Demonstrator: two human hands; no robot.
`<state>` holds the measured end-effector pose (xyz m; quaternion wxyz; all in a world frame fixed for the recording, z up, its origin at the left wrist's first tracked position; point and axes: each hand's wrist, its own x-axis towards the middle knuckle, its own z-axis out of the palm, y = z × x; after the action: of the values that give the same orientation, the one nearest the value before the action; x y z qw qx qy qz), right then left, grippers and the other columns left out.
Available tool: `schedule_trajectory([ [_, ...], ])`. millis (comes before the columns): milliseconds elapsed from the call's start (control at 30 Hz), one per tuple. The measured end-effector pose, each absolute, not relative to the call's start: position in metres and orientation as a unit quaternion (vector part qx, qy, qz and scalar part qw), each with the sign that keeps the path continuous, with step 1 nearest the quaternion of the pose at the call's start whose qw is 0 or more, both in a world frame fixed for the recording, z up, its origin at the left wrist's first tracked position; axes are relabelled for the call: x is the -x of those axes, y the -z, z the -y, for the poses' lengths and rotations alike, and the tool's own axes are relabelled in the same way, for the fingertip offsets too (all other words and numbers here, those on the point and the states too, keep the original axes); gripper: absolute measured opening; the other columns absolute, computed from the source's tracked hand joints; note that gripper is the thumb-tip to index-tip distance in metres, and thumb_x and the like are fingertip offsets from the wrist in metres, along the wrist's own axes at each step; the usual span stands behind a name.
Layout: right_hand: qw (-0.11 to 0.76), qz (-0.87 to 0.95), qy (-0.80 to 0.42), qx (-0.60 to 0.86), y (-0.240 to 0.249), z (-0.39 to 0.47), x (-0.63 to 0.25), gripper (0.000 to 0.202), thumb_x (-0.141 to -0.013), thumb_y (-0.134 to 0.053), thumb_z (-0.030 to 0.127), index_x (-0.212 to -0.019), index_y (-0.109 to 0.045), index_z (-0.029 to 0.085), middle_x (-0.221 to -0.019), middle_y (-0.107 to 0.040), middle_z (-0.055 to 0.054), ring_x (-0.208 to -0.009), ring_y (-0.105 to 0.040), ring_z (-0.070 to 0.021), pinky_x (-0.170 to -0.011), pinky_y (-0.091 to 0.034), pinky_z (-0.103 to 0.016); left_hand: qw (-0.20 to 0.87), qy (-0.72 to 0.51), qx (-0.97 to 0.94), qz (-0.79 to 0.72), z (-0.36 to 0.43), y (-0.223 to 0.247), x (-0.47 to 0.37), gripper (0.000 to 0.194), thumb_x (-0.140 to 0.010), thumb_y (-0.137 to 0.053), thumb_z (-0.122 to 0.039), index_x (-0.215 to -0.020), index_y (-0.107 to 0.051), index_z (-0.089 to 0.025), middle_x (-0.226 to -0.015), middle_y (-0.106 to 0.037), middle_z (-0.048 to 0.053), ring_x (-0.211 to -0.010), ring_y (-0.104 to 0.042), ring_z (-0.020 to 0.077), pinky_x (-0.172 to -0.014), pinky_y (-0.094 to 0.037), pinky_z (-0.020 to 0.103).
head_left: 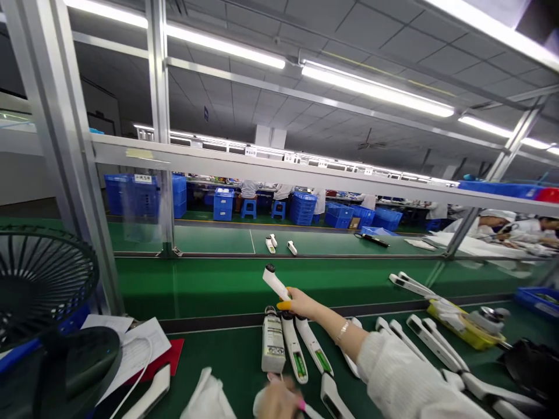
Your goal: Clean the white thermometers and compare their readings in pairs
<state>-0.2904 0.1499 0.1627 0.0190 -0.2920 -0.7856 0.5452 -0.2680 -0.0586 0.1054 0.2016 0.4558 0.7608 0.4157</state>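
Observation:
My right hand [301, 304], with yellow covers on its fingertips, is closed round a white handheld device [275, 284] with a dark round tip, tilted above the green belt. Low in the view, my left hand [279, 400] is smeared by motion; something pink and white shows beside it, and I cannot make out its grip. Between the hands stands a white bottle [273, 343] with a printed label and dark cap. Right of the bottle lie similar white devices [314, 346], two with open compartments showing green inside.
Along the bench's right side lie several more white devices [437, 343] and a yellow tray [467, 326]. At left are a black fan [43, 285], papers [144, 349] and a red folder [172, 358]. Metal posts [159, 128] frame the green belt [209, 285]. Co-workers [489, 224] sit at far right.

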Motion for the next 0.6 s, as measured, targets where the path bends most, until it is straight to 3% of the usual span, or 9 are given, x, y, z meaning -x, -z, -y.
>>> schedule_trajectory([
  [133,0.066,0.790,-0.524,0.313,-0.155,-0.131,0.296,0.017,-0.087,-0.054,0.027,-0.097,-0.057,0.013,-0.085,-0.060,-0.001,-0.064,-0.058,-0.0098,-0.055,-0.051,-0.024,0.131,-0.368,-0.349,-0.852,0.010,-0.117,0.314,0.047,-0.083,-0.054,-0.036,-0.124,-0.044,-0.018,-0.129,-0.045,0.012,-0.114,-0.046,0.0282,-0.094,-0.037,0.054],
  [200,0.093,0.786,-0.525,0.313,-0.156,-0.122,0.289,0.018,-0.087,-0.054,0.028,-0.099,-0.057,0.013,-0.088,-0.061,-0.002,-0.068,-0.059,-0.0112,-0.058,-0.051,-0.026,0.141,-0.335,-0.337,-0.869,-0.009,-0.115,0.328,0.058,-0.074,-0.064,-0.036,-0.124,-0.045,-0.013,-0.118,-0.053,0.015,-0.105,-0.052,0.0295,-0.088,-0.041,0.052],
  [333,0.142,0.774,-0.537,0.305,-0.167,-0.115,0.251,0.018,-0.086,-0.056,0.027,-0.097,-0.057,0.013,-0.087,-0.060,-0.001,-0.070,-0.059,-0.0121,-0.062,-0.050,-0.028,0.114,-0.332,-0.350,-0.868,-0.012,-0.101,0.328,0.056,-0.074,-0.062,-0.034,-0.124,-0.044,-0.015,-0.111,-0.056,0.012,-0.101,-0.054,0.0271,-0.085,-0.043,0.049],
  [500,0.197,0.739,-0.567,0.306,-0.171,-0.115,0.187,0.023,-0.076,-0.063,0.025,-0.097,-0.060,0.016,-0.091,-0.063,-0.003,-0.076,-0.058,-0.0143,-0.063,-0.045,-0.026,0.018,-0.427,-0.406,-0.808,0.035,-0.079,0.317,0.078,-0.072,-0.053,-0.021,-0.140,-0.015,-0.014,-0.128,-0.044,0.014,-0.121,-0.042,0.0238,-0.098,-0.037,0.034],
  [600,0.224,0.716,-0.585,0.308,-0.164,-0.110,0.162,0.025,-0.070,-0.064,0.029,-0.093,-0.062,0.017,-0.088,-0.064,-0.004,-0.073,-0.056,-0.0148,-0.060,-0.042,-0.025,-0.016,-0.476,-0.384,-0.791,0.058,-0.069,0.319,0.080,-0.076,-0.046,-0.021,-0.141,0.001,-0.015,-0.128,-0.038,0.016,-0.120,-0.042,0.0236,-0.097,-0.039,0.036],
])
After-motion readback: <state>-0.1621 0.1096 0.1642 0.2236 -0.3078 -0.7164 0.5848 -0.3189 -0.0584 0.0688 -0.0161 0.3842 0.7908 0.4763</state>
